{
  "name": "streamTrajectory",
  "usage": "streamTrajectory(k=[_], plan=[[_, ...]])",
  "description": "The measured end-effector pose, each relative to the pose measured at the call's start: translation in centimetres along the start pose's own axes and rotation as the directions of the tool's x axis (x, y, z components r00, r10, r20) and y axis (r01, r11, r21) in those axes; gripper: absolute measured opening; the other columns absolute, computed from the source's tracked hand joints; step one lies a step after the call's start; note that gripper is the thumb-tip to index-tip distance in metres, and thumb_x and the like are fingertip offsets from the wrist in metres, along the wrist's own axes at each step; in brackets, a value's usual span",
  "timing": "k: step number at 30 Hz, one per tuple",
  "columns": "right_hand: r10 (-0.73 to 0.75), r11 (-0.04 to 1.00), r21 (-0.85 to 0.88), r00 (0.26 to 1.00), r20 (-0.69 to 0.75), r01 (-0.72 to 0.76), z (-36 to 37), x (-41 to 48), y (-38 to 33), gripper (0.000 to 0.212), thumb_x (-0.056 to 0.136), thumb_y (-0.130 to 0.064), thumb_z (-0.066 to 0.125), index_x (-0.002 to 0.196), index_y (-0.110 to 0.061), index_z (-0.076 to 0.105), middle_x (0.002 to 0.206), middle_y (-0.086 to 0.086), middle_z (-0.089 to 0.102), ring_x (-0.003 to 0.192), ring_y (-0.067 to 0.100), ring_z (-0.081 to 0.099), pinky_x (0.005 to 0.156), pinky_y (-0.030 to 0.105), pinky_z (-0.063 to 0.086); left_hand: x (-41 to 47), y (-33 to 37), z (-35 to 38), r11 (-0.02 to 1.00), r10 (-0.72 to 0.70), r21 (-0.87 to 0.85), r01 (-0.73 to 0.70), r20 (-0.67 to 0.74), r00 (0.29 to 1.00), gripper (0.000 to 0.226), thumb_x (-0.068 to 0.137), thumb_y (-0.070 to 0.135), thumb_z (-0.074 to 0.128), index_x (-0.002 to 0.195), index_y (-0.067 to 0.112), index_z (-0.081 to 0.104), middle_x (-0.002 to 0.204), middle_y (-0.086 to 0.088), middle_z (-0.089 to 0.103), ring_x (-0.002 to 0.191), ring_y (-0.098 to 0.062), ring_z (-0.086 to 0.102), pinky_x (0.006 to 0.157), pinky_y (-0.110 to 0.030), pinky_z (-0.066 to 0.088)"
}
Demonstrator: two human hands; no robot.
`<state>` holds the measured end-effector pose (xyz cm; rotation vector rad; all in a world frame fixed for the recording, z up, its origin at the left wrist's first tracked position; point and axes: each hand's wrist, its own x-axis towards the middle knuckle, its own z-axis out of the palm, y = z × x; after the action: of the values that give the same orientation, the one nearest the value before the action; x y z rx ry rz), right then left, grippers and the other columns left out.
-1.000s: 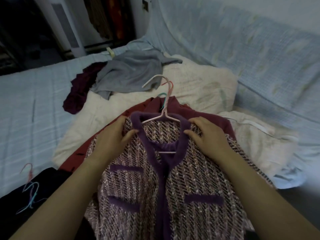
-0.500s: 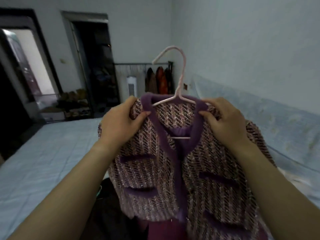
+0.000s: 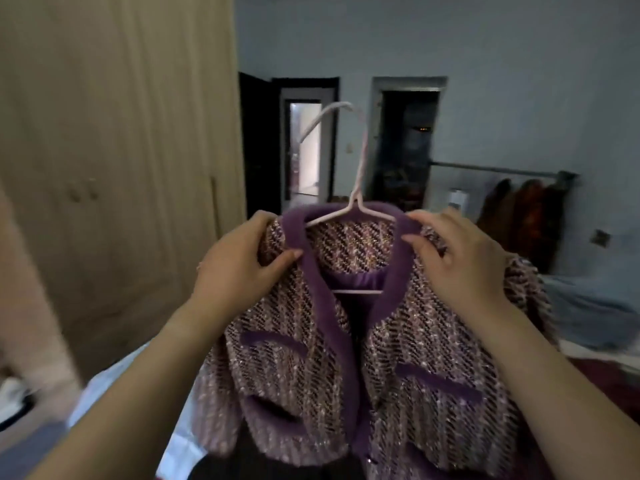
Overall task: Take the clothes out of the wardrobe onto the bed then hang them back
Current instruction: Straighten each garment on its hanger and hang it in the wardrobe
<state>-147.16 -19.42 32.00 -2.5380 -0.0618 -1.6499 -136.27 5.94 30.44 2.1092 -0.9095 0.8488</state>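
1. The person is holding a purple tweed jacket up in the air at chest height, already threaded onto a pink hanger whose hook is pointing up and free of any rail.
2. The left hand is pinching the jacket's left shoulder at the collar, thumb in front, and the right hand is gripping the right shoulder the same way; both are closed on the jacket, with the hanger's arms inside it.
3. Judging from this, the task is sitting in its second half: this garment is dressed on its hanger and ready to go back, but it is not yet hung.
4. The wardrobe is standing at the left with the doors that show shut, so a door would probably need opening first (a job for one freed hand).
5. The bed is showing only as a pale strip below the arms, so how many clothes are waiting there cannot be told.
6. The left edge is blurring badly, and the jacket's hem is running out of frame.
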Motion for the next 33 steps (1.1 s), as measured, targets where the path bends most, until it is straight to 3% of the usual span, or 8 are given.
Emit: streamTrajectory(k=[4, 7, 12, 16, 19, 24, 29, 33], plan=[[-0.044, 0.964, 0.265, 0.991, 0.129, 0.008, 7.8, -1.7, -7.5, 0.035, 0.086, -0.043, 0.051, 0.109, -0.021, 0.067, 0.088, -0.005, 0.062, 0.057, 0.002, 0.04, 0.05, 0.008, 0.02, -6.4, -8.2, -5.7, 0.987, -0.102, 0.138, 0.082, 0.145, 0.984, 0.051, 0.085, 0.057, 0.046, 0.119, 0.019, 0.048, 0.108, 0.005, 0.054, 0.1, -0.016, 0.052, 0.081, -0.032, 0.04], [-0.096, 0.924, 0.383, 0.97, 0.223, 0.004, 13.2, -3.3, -12.7, 0.039, 0.085, -0.047, 0.049, 0.109, -0.022, 0.067, 0.094, -0.004, 0.064, 0.059, 0.005, 0.048, 0.05, 0.012, 0.027, -10.9, -13.5, -8.9, 0.957, -0.229, 0.219, 0.191, 0.162, 0.96, 0.052, 0.088, 0.055, 0.03, 0.114, 0.017, 0.054, 0.103, -0.002, 0.055, 0.1, -0.024, 0.055, 0.084, -0.036, 0.043], [-0.194, 0.847, 0.53, 0.915, 0.354, -0.026, 21.7, -5.0, -19.8, 0.038, 0.087, -0.048, 0.048, 0.112, -0.025, 0.064, 0.1, -0.007, 0.064, 0.07, 0.011, 0.059, 0.057, 0.021, 0.045, -15.9, -19.4, -12.7, 0.849, -0.394, 0.389, 0.357, 0.016, 0.919, 0.047, 0.088, 0.053, 0.029, 0.11, 0.022, 0.056, 0.102, 0.001, 0.059, 0.092, -0.021, 0.058, 0.071, -0.034, 0.045], [-0.343, 0.8, 0.6, 0.837, 0.427, 0.022, 29.1, -4.9, -24.8, 0.038, 0.087, -0.047, 0.048, 0.114, -0.023, 0.062, 0.107, -0.007, 0.066, 0.081, 0.014, 0.064, 0.06, 0.022, 0.047, -18.4, -24.1, -14.1, 0.742, -0.519, 0.447, 0.499, -0.087, 0.85, 0.04, 0.086, 0.051, 0.032, 0.104, 0.026, 0.056, 0.1, 0.002, 0.067, 0.088, -0.023, 0.062, 0.064, -0.029, 0.042], [-0.479, 0.751, 0.654, 0.756, 0.446, 0.09, 34.6, -3.7, -28.3, 0.038, 0.087, -0.045, 0.049, 0.113, -0.019, 0.061, 0.109, -0.003, 0.068, 0.084, 0.019, 0.067, 0.066, 0.025, 0.046, -19.3, -26.8, -15.2, 0.61, -0.592, 0.509, 0.607, -0.217, 0.776, 0.032, 0.085, 0.048, 0.037, 0.096, 0.028, 0.059, 0.081, 0.002, 0.07, 0.071, -0.025, 0.065, 0.052, -0.024, 0.033], [-0.595, 0.579, 0.794, 0.762, 0.256, 0.184, 41.9, 1.4, -34.5, 0.04, 0.088, -0.044, 0.046, 0.109, -0.016, 0.063, 0.102, 0.0, 0.069, 0.091, 0.012, 0.058, 0.07, 0.02, 0.042, -17.4, -30.8, -19.2, 0.461, -0.569, 0.529, 0.712, -0.44, 0.695, 0.037, 0.084, 0.046, 0.042, 0.095, 0.023, 0.069, 0.082, 0.003, 0.071, 0.07, -0.023, 0.066, 0.056, -0.02, 0.034], [-0.622, 0.405, 0.91, 0.757, 0.201, 0.091, 49.4, 3.1, -42.1, 0.037, 0.088, -0.041, 0.048, 0.11, -0.015, 0.062, 0.105, 0.001, 0.068, 0.091, 0.016, 0.062, 0.074, 0.026, 0.047, -16.8, -37.3, -22.9, 0.346, -0.573, 0.575, 0.742, -0.496, 0.652, 0.031, 0.087, 0.043, 0.048, 0.1, 0.022, 0.067, 0.091, 0.006, 0.071, 0.078, -0.017, 0.064, 0.051, -0.014, 0.032], [-0.645, 0.322, 0.94, 0.753, 0.134, 0.109, 54.4, 3.7, -48.5, 0.035, 0.089, -0.039, 0.049, 0.108, -0.014, 0.063, 0.1, -0.001, 0.068, 0.082, 0.021, 0.066, 0.063, 0.033, 0.054, -18.2, -42.8, -25.6, 0.322, -0.576, 0.531, 0.784, -0.548, 0.607, 0.035, 0.089, 0.045, 0.04, 0.1, 0.022, 0.065, 0.091, 0.004, 0.069, 0.082, -0.023, 0.064, 0.065, -0.032, 0.046]])
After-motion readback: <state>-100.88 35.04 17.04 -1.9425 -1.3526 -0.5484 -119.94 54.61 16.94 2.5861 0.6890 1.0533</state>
